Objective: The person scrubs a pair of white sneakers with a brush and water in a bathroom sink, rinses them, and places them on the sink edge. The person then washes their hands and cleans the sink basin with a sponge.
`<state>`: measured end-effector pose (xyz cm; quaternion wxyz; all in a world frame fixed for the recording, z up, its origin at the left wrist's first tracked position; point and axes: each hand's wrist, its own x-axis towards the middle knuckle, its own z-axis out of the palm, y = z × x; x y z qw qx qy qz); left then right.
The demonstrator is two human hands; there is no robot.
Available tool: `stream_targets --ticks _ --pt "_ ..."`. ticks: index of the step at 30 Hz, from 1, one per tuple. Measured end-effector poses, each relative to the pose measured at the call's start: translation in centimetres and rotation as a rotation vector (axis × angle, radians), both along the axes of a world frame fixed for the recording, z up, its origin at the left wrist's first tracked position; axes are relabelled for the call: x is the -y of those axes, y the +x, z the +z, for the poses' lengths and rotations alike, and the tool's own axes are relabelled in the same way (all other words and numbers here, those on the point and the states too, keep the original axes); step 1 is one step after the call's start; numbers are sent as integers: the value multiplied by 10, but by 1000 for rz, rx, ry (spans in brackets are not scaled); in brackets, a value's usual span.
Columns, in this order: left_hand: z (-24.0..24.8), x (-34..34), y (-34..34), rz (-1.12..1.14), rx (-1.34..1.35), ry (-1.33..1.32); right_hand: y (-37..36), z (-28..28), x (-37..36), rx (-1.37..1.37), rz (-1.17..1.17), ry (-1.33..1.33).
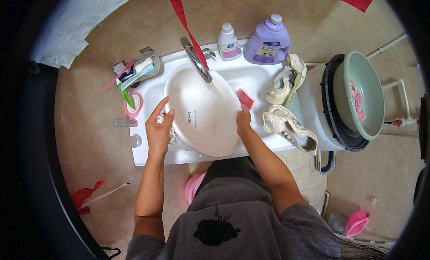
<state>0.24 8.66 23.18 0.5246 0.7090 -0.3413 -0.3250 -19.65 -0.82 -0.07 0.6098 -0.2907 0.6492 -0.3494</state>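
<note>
A white oval basin [206,125] sits tilted in the white sink, under the chrome faucet [197,61], from which a thin stream of water seems to run. My left hand [159,130] grips the basin's left rim, its thumb and index finger spread along the edge. White, coiled, lace-like pieces [172,135] show beside that hand, partly hidden. My right hand [243,122] is closed on the basin's right rim. Just beyond its fingers lies a red cloth or sponge [245,99] in the sink.
Two pale shoes [282,83] [293,128] rest on the sink's right side. White [229,43] and purple [268,40] bottles stand behind. A holder with brushes [143,70] is at the left. A green basin [363,96] holding pink cloth leans at the right. A red strap [190,27] hangs by the faucet.
</note>
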Motion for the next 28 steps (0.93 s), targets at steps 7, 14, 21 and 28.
stream_targets --ticks 7,14,21,28 --pt "10 13 -38 -109 24 -60 2 -40 -1 147 -110 54" --pt "48 17 -31 -55 96 -12 60 -72 -39 339 257 313" --pt "30 8 2 -14 37 -35 22 -22 -20 258 76 114" --pt "-80 -21 86 14 201 284 4 17 -12 -289 -1 -25"
